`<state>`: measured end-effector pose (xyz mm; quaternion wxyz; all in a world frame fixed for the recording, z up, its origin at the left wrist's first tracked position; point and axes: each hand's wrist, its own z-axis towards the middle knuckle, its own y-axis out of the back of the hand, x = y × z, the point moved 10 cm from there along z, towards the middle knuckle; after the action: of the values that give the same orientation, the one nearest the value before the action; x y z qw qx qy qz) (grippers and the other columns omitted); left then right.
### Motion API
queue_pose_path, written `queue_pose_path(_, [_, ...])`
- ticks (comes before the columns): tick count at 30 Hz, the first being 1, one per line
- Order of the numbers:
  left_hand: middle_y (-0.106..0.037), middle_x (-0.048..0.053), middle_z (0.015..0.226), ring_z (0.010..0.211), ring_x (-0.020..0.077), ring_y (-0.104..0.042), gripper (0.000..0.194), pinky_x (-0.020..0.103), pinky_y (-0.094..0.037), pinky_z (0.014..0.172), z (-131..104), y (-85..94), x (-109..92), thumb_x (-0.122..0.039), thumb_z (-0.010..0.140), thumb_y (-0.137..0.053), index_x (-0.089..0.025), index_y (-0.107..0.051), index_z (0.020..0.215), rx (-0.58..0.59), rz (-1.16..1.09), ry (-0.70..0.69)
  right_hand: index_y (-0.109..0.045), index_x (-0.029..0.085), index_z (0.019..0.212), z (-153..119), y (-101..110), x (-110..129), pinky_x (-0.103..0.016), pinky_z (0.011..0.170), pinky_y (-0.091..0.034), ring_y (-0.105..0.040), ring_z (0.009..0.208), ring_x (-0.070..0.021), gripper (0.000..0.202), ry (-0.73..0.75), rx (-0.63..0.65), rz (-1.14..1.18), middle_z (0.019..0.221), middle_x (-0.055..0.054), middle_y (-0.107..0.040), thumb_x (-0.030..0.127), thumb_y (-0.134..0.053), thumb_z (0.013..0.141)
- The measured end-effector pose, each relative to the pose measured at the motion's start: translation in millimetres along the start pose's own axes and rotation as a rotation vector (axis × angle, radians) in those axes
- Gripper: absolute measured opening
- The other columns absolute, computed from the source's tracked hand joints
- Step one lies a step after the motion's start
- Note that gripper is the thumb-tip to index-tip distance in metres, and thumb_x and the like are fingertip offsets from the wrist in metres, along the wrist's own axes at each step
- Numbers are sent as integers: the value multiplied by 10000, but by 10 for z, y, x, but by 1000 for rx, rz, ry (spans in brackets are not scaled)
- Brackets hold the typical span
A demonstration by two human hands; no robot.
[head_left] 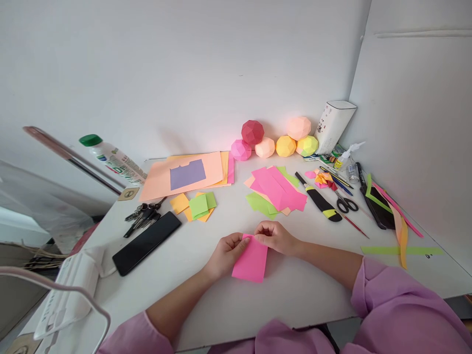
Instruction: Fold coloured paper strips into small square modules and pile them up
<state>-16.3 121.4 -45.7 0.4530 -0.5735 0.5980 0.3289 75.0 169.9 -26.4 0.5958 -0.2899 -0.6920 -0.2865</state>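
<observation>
Soft bright light, faint shadows on wall [221, 69], edges stretched

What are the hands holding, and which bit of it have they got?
A pink paper, held at its far edge: the left hand toward the left corner, the right hand toward the right.

Six faceted balls [285, 146], one held pink paper [250, 263]
</observation>
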Motion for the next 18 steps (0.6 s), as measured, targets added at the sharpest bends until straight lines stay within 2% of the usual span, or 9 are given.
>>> queue_pose_path(18, [-648,36,700,557,109,-539,383,199,-397,480,0,15,-5,-500,727,-577,-146,-631,863,-18,15,0,-523,158,665,6,21,14,-214,513,-333,-426,580,-92,151,10,-23,-35,655,16,-491,278,-558,749])
